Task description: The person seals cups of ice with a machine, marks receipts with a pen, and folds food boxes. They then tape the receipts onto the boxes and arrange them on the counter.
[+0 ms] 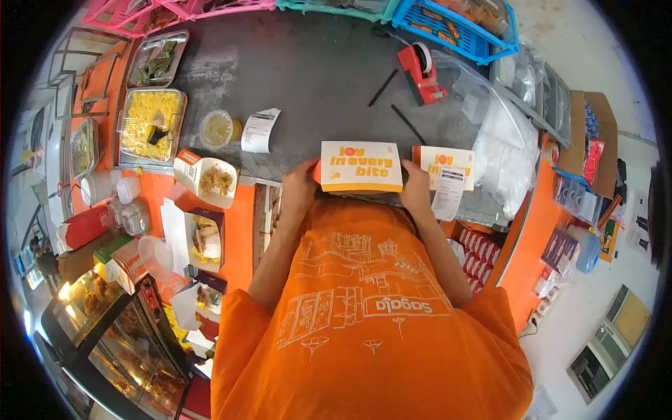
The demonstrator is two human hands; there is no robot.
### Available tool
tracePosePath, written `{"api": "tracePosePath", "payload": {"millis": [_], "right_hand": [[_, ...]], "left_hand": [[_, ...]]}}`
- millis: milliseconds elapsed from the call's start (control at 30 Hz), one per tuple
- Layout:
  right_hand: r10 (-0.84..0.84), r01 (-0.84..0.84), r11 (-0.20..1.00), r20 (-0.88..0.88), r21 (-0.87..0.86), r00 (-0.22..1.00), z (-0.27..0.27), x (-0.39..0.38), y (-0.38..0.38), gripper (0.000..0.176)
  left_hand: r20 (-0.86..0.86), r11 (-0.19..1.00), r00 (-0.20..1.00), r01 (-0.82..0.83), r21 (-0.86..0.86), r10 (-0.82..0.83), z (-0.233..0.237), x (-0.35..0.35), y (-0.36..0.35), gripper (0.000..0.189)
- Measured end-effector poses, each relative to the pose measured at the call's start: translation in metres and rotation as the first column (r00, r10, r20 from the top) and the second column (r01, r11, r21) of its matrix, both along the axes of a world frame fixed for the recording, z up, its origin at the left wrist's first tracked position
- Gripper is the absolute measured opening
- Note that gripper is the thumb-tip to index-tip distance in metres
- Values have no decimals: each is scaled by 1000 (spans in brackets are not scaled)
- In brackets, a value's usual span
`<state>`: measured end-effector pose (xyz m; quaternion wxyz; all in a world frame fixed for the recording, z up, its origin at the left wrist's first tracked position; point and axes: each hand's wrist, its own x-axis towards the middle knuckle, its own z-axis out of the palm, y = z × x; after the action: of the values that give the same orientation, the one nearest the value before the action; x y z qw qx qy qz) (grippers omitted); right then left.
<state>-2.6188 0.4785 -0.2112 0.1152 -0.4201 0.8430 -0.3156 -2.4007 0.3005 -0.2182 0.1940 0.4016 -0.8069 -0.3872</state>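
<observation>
Between my two hands is a closed white and yellow takeaway box (361, 164) printed "joy in every bite", close to my body at the counter's near edge. My left hand (299, 186) grips its left side, while my right hand (416, 185) grips its right side. Just right of my right hand sits a second takeaway box (462, 158) with the same print, and a paper receipt (447, 193) lies over its front. The fingertips of both hands are partly hidden behind the box.
On the dark counter (301, 77) are a red tape dispenser (421, 75), two black pens (408, 124), another receipt (260, 131) and a lidded cup (219, 129). Metal trays of yellow food (150, 124) stand left, above an open food box (216, 178). Clear plastic bags (500, 157) lie right.
</observation>
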Motion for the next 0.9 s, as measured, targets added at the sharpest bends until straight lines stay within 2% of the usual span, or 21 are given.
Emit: {"api": "tracePosePath", "payload": {"millis": [33,67,200,267,300,367,400,433,467,500,533,567,600,633,667,700,733,767,800,867,900], "right_hand": [[-37,36,999,147,9,988,5,7,-6,29],[-39,48,998,182,-47,983,8,9,-9,33],[-44,59,997,274,-48,961,-52,-5,7,41],[-9,10,1000,256,-4,967,-37,-5,6,40],[38,-41,999,205,13,978,-19,-5,4,36],[60,83,988,828,-128,558,-15,-16,14,43],[419,-471,869,282,151,863,-6,-34,16,42],[429,-482,864,287,146,856,-4,-33,10,42],[84,-137,991,798,-2,597,-4,-32,4,41],[-108,240,965,994,109,-16,-1,-31,-2,42],[-215,51,976,888,213,407,22,-21,-17,42],[-211,44,976,890,212,405,21,-15,-19,42],[-167,-76,942,652,328,739,17,-11,-22,41],[-28,-131,874,318,467,948,10,-10,-25,41],[15,-48,954,110,297,994,-20,-7,-12,47],[20,-52,954,109,296,994,-12,-8,-15,47],[195,-190,949,7,250,981,4,-7,-25,56],[354,-327,920,-101,218,930,19,-4,-33,66],[353,-326,919,-95,222,931,28,2,-42,66],[679,-562,686,-130,463,722,40,11,-59,83],[678,-562,689,-135,458,722,42,9,-61,83]], "left_hand": [[31,975,997,-76,210,71,8,-9,9,28],[85,964,991,-117,241,99,19,-14,18,32],[39,987,997,-76,139,71,-4,-4,16,38],[24,985,987,159,62,-161,-6,2,7,41],[37,989,990,137,54,-139,-18,6,8,41],[-271,924,956,203,325,-115,-46,11,12,39],[-265,929,959,189,318,-104,-30,7,7,39],[-286,726,953,130,675,96,0,-1,3,39],[-230,391,930,105,915,288,17,-5,1,40],[-228,394,927,98,914,297,12,-6,0,40],[-68,708,998,49,705,0,6,-6,-2,45],[202,910,955,124,395,-218,0,-4,-4,50],[244,884,917,192,426,-317,13,-5,-12,62],[245,888,918,191,418,-312,19,-7,-13,62],[295,950,930,136,279,-220,23,-8,-9,69],[332,987,935,79,137,-121,27,-11,-6,75],[330,988,937,76,133,-117,33,-17,-8,75],[396,932,883,331,-149,-251,37,-25,-12,81],[497,736,795,560,-380,-348,40,-29,-10,87],[561,722,701,648,-243,-440,37,-42,-3,90],[608,688,604,714,-126,-515,36,-49,-8,93]]}}
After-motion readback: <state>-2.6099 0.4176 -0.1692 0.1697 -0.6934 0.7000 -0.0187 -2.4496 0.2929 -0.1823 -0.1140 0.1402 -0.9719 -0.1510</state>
